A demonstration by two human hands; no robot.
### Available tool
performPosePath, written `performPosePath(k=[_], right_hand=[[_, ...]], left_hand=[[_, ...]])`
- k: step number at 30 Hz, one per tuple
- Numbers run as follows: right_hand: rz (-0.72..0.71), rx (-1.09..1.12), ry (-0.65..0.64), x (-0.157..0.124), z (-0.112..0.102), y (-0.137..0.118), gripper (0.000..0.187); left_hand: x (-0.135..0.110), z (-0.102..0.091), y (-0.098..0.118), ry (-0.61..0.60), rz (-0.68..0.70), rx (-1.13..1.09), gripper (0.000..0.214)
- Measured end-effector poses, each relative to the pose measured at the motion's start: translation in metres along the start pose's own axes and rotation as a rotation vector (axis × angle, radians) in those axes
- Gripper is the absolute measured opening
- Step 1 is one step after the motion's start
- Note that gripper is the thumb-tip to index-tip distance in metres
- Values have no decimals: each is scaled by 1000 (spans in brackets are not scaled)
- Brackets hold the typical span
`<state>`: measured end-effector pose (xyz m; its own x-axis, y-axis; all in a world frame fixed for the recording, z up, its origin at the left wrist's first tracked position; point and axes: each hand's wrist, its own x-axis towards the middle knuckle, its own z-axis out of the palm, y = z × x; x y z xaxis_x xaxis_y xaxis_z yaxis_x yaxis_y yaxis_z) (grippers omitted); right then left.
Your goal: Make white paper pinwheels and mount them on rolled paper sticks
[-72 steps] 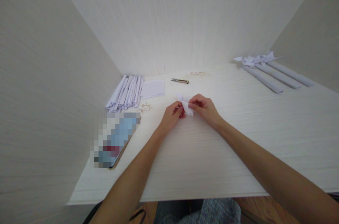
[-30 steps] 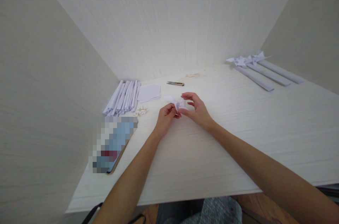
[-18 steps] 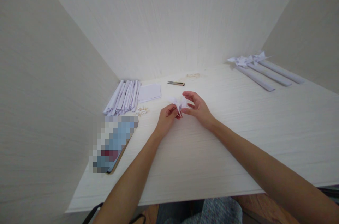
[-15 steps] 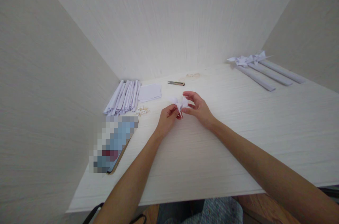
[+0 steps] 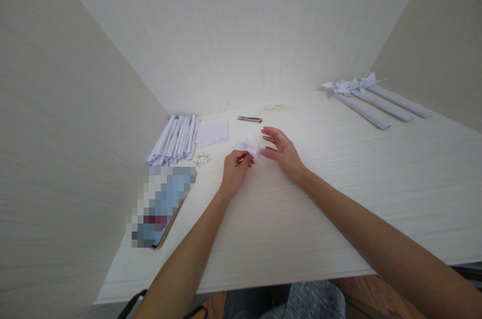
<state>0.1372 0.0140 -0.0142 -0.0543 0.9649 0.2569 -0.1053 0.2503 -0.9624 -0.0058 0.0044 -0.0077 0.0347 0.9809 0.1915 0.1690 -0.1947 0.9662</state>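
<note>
Over table (image 5: 271, 238) | left fingers (image 5: 245, 160) pinch paper (image 5: 252, 145) | flares forward, axis blurred | right fingers (image 5: 274, 133) spread

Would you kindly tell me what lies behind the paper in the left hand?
Behind the paper, the snips lie on the table; what the paper and left hand cover cannot be seen.

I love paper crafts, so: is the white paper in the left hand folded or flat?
Folded: the white paper flares into raised, blurred flaps beyond the left hand.
</note>
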Motion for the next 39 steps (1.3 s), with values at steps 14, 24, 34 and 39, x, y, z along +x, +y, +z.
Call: performPosePath(k=[14, 24, 34, 39], right_hand=[[-126, -221, -24, -8, 5, -2, 53], [-148, -291, 6, -8, 6, -4, 56], [-184, -299, 15, -8, 6, -3, 53], [-185, -320, 22, -7, 7, -3, 50]], left_hand=[[2, -6, -2, 202, 109, 174, 12], [2, -5, -4, 17, 99, 45, 13], [3, -4, -6, -11, 122, 26, 14], [2, -4, -4, -17, 133, 39, 14]])
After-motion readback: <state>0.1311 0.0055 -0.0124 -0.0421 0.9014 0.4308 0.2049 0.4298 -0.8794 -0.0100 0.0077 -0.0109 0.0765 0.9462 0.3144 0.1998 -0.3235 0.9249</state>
